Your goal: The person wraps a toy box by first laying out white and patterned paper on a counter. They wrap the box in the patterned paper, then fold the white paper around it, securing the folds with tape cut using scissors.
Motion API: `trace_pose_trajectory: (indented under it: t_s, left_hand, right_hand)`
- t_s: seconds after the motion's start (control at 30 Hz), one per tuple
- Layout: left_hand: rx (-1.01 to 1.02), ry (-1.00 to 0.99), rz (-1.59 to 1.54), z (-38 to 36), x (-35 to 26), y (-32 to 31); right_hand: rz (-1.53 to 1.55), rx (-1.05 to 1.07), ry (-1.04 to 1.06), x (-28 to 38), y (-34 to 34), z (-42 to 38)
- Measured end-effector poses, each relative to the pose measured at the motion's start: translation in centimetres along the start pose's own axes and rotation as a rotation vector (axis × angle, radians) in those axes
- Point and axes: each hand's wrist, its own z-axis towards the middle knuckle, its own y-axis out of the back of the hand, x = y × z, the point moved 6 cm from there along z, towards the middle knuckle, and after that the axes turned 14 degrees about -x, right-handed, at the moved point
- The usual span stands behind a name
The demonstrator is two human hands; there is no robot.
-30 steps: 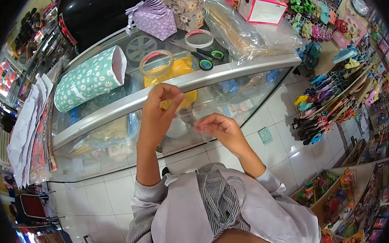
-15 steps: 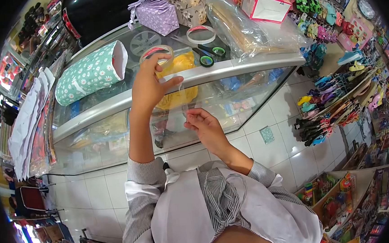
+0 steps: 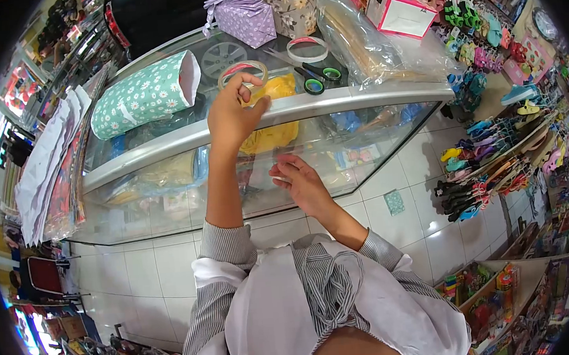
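Observation:
My left hand point(image 3: 235, 115) is at the front edge of the glass counter, its fingers curled over a roll of clear tape point(image 3: 261, 71). Lower and to the right, my right hand point(image 3: 303, 181) is raised in front of the counter's glass, thumb and fingertips close together; what they hold is too faint to make out. Behind the left hand lies a yellow packet point(image 3: 279, 87). Black scissors with green-lined handles point(image 3: 314, 85) rest to its right, below a second tape roll point(image 3: 307, 49). A green daisy-patterned wrapped parcel point(image 3: 147, 95) lies on the left of the counter.
At the counter's back stand a purple wrapped gift point(image 3: 245, 23), a floral wrapped item point(image 3: 291, 5) and a pink box point(image 3: 395, 8). Clear plastic bags point(image 3: 372, 56) lie at the right. Paper sheets point(image 3: 49, 164) hang left; hair clips point(image 3: 479, 170) hang right.
The view has shifted, so the counter and its things sit further right. My right hand has moved slightly left relative to the counter. The clear strip between the hands is now harder to see.

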Motion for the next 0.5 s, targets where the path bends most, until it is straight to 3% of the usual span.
trace_pose_trajectory:
  t_s: [0.2,0.27,0.37,0.47,0.5]
  left_hand:
    - [-0.288,-0.009,-0.588,-2.6,0.7,5.2]
    - [-0.34,0.024,-0.587,-4.3,2.4,8.2]
    - [-0.52,0.083,-0.427,-6.5,4.9,13.5]
    - [-0.662,0.164,-0.414,-8.2,7.4,18.9]
    - [-0.697,0.17,-0.394,-8.3,7.6,20.5]
  right_hand:
    - [-0.15,-0.078,0.303,-1.1,3.8,0.2]
    - [-0.223,-0.125,0.416,-1.2,6.2,0.2]
    - [-0.303,-0.311,0.314,-2.9,11.4,0.1]
    - [-0.393,-0.463,0.046,-3.5,13.5,-2.0]
    - [-0.441,-0.377,0.041,-3.0,13.0,-2.1]
